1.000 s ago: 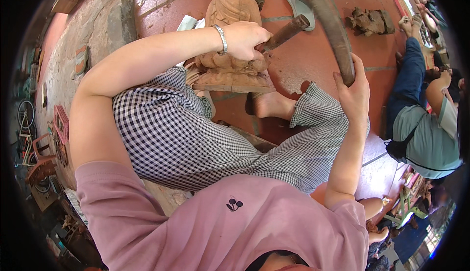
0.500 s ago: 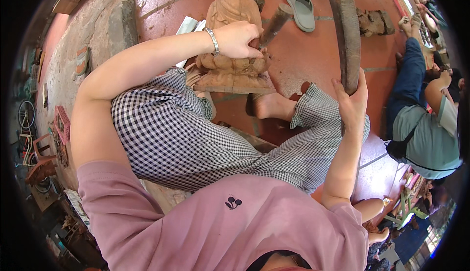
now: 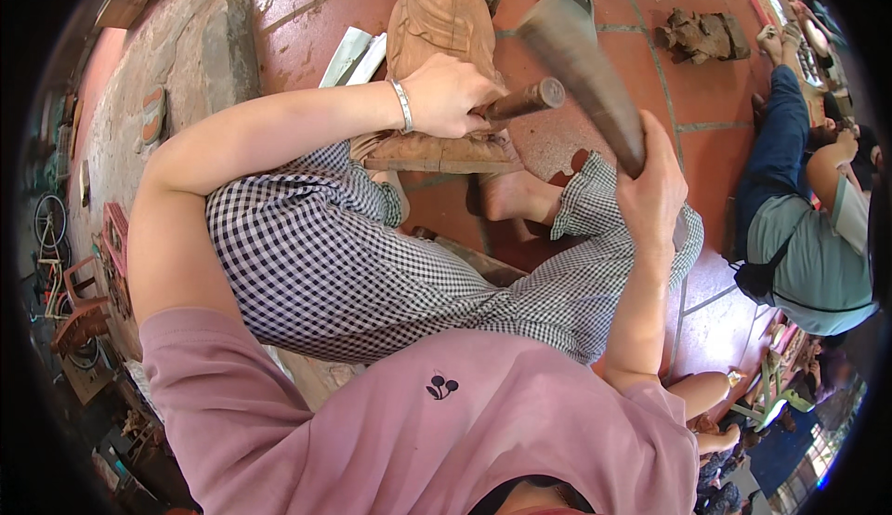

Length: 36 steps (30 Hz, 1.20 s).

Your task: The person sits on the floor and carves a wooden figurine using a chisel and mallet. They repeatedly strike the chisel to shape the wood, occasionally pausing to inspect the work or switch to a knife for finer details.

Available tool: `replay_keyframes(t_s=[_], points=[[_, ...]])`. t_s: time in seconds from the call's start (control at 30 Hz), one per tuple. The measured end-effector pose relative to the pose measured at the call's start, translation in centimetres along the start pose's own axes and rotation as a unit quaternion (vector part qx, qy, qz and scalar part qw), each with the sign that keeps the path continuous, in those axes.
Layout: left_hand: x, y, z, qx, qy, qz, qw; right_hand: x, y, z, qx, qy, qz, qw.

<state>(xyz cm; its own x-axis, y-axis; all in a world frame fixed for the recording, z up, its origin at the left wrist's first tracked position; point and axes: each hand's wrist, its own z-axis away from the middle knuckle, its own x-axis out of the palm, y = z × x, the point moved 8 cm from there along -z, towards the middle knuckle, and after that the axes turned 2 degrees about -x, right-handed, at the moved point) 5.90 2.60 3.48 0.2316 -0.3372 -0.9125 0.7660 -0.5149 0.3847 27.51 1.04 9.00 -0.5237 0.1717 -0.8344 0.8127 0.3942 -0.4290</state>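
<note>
The carving in front of you seems well advanced. The bare wooden statue [image 3: 439, 36] lies beneath and just beyond the fingers of your left hand [image 3: 448, 97]; its drapery is already cut in folds, and its base [image 3: 437, 165] sits nearer you than those fingers. They are curled round a round-handled tool [image 3: 531, 99] whose working end is hidden, so whether it meets the wood cannot be told. Your right hand [image 3: 652, 180] has its fingers wrapped round the narrow end of a wooden club [image 3: 587, 69], its blurred head beyond them. What is left is probably detail and smoothing low on the figure, though your left hand covers much of that part.
</note>
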Motion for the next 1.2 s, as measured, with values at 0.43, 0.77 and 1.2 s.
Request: replay_keyframes(t_s=[0.43,0.77,1.2], points=[[-1.8,-0.8,0.2,-0.016,0.049,0.112,0.992,5.4,3.9,5.4,0.242,-0.115,-0.416,0.869],[-0.2,-0.2,-0.2,0.036,0.019,0.030,0.999,6.3,4.2,5.9,0.279,-0.120,-0.436,0.847],[-0.2,-5.0,-1.2,-0.093,-0.087,0.323,0.938,8.9,5.1,6.4,0.300,-0.165,-0.465,0.816]])
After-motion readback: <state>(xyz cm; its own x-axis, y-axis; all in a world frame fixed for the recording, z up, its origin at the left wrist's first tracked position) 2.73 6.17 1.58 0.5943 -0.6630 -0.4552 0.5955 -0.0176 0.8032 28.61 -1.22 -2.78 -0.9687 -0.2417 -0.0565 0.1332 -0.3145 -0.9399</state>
